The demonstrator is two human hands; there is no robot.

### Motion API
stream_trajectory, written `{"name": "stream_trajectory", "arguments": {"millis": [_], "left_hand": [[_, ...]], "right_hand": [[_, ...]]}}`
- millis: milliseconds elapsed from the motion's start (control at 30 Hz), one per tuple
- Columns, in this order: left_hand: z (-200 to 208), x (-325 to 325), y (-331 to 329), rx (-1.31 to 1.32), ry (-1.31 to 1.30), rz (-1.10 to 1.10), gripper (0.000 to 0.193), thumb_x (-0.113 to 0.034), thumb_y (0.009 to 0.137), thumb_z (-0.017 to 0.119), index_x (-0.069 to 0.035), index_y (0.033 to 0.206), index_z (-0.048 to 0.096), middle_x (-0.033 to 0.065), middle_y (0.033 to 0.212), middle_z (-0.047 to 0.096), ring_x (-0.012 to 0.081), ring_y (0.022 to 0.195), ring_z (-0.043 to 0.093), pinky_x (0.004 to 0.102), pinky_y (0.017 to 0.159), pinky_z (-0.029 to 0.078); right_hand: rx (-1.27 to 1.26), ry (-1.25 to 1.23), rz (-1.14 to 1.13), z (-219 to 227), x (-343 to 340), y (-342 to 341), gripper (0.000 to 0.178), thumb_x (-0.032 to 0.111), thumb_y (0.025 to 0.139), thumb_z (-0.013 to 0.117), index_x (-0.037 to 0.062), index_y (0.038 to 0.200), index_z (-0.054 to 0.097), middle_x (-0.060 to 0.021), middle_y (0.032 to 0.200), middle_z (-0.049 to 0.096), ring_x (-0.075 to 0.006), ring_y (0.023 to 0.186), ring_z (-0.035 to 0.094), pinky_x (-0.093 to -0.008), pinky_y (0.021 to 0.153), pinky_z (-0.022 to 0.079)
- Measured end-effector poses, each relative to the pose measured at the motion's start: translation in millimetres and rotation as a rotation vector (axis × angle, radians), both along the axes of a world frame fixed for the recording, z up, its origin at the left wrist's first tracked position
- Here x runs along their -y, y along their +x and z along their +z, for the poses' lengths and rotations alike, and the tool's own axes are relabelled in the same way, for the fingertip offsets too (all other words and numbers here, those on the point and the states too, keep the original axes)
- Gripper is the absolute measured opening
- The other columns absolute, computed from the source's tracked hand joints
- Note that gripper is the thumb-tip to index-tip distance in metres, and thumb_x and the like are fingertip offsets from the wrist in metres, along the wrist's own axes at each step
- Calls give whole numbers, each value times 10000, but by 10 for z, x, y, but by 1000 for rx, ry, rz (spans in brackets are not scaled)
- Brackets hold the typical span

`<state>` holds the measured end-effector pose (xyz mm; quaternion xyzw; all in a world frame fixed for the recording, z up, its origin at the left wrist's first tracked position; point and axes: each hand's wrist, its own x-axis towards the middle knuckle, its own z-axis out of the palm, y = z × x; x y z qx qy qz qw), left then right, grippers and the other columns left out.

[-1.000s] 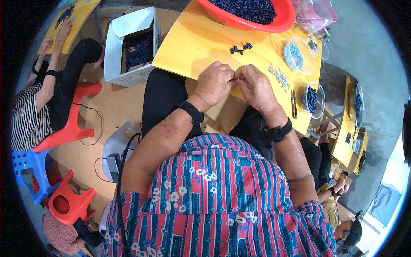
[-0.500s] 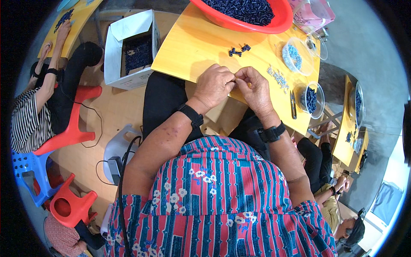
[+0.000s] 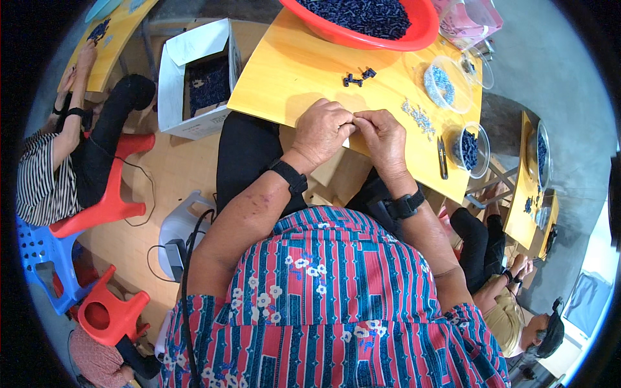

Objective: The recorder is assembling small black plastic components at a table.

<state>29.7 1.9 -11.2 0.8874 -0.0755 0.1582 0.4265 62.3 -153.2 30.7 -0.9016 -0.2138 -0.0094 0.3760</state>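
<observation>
My left hand [image 3: 323, 131] is closed at the front edge of the yellow table [image 3: 265, 90], its fingertips meeting those of my right hand [image 3: 383, 137]. The right hand is closed too, thumb and forefinger pinched together. Whatever the fingers grip is hidden or too small to name. Beyond my hands lie several small dark plastic pieces [image 3: 353, 80]. Right of my right hand is a scatter of tiny light-blue and clear pieces [image 3: 419, 119]. A black slim tool [image 3: 442, 158], perhaps tweezers or a cutter, rests near the table's right edge.
A red basin [image 3: 424, 35] full of dark pieces stands at the far edge. Clear tubs hold light-blue pieces [image 3: 440, 84] and dark pieces [image 3: 469, 150]. Left of the table, a white carton [image 3: 173, 97] sits on the floor. Other people work at tables left and right.
My right fingers have curled in closer against the left fingertips. The left hand stays nearly in place. At the left, a co-worker's hand has drawn back from the dark pieces.
</observation>
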Motion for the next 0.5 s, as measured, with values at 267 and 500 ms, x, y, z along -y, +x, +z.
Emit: {"name": "stream_trajectory", "arguments": {"millis": [267,500], "left_hand": [[-12,5,-3,6,-56,12,117,-185,795,746,-73,824,728,79,814,679,288,852,618,399,766,511],[0,13,6,-5,-42,13,127,-201,789,751,-79,820,729,69,816,683,280,847,616,391,768,510]], "right_hand": [[-518,489,-169,-54,162,75,133,92,922,685,-20,977,730,-58,871,731,-112,755,653,-252,696,533],[-414,380,-90,-126,216,96,130,59,924,676,-46,987,720,-52,869,723,-98,747,641,-248,689,534]]}}
